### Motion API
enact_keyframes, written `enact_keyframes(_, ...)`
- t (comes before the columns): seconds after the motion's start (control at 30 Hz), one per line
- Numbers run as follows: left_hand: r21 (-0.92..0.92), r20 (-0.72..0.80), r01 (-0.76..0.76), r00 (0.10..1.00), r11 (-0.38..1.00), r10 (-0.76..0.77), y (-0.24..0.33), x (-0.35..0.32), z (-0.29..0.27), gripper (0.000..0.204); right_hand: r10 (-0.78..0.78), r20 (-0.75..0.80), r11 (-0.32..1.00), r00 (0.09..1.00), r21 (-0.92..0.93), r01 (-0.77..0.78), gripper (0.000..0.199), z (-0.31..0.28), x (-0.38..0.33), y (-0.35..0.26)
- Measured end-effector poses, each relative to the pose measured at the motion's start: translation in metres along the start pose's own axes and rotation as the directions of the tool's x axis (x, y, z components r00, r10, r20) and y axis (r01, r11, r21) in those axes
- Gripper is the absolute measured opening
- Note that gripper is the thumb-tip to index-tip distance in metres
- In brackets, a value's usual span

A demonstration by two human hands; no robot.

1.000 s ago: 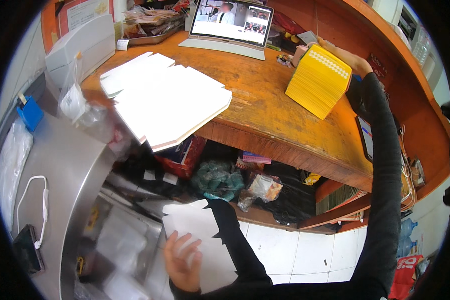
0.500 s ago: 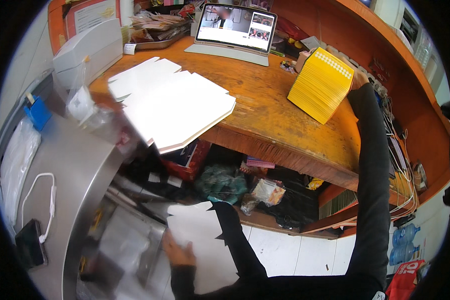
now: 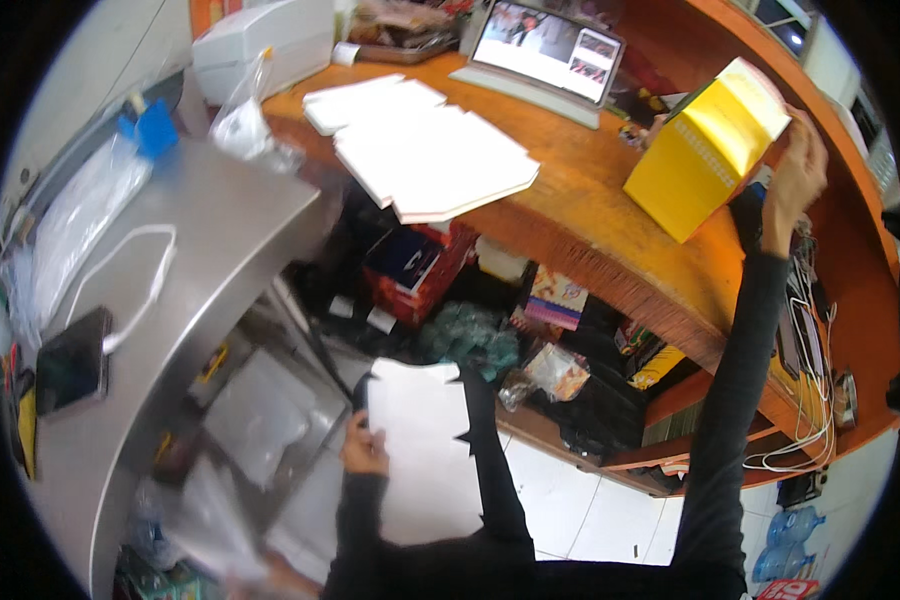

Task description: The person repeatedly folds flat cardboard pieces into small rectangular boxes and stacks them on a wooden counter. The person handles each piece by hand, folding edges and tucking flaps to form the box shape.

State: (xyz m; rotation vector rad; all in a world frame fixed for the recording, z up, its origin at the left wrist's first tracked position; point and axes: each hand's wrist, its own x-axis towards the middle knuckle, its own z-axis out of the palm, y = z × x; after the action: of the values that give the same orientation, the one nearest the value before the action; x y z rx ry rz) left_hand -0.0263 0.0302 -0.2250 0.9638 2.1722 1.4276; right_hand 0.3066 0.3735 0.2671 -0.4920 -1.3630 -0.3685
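A white die-cut cardboard sheet (image 3: 425,455) with notched edges lies across my lap. My left hand (image 3: 366,447) grips its left edge, thumb on top. On the right of the wooden desk stands a stack of yellow cardboard pieces (image 3: 675,185). My right hand (image 3: 798,175), arm stretched out, has its fingers closed at the stack's right edge on a yellow cardboard piece (image 3: 738,115) that rises, bent, at the top. My right fingertips are partly hidden behind it. A pile of white die-cut sheets (image 3: 440,165) rests on the desk's left part, overhanging the front edge.
A tablet (image 3: 545,50) stands at the back of the desk (image 3: 590,190), right of a white machine (image 3: 265,50). A phone (image 3: 73,362) with a white cable lies on the metal counter (image 3: 210,215). Another person's blurred hand (image 3: 288,578) shows near plastic at lower left. Shelves below hold packages.
My right hand has come up into view over the yellow stack, and a top piece now bends upward. My left hand stays on the white sheet. The view has shifted.
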Motion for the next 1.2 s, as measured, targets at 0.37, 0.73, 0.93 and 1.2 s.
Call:
enact_keyframes(0.37,-0.168,0.022,0.16,0.987,0.973,-0.159,0.003,-0.01,-0.008,0.015,0.516,0.794,0.797,0.323,-0.306,-0.521,0.043,0.016,-0.432,-0.205)
enact_keyframes(0.73,-0.141,-0.058,0.059,0.996,0.988,-0.068,-0.002,-0.005,0.001,0.02,0.402,0.882,0.88,0.248,-0.297,-0.37,0.04,-0.013,-0.494,-0.189)
enact_keyframes(0.93,0.051,-0.094,-0.036,0.995,0.998,0.041,0.031,-0.005,-0.017,0.043,0.584,0.778,0.621,0.231,-0.245,-0.744,0.008,-0.027,-0.486,-0.197)
enact_keyframes(1.2,-0.07,-0.09,-0.311,0.948,0.948,0.304,0.097,0.004,-0.036,0.032,0.511,0.859,0.059,0.015,-0.018,-0.998,0.009,-0.037,-0.43,-0.192)
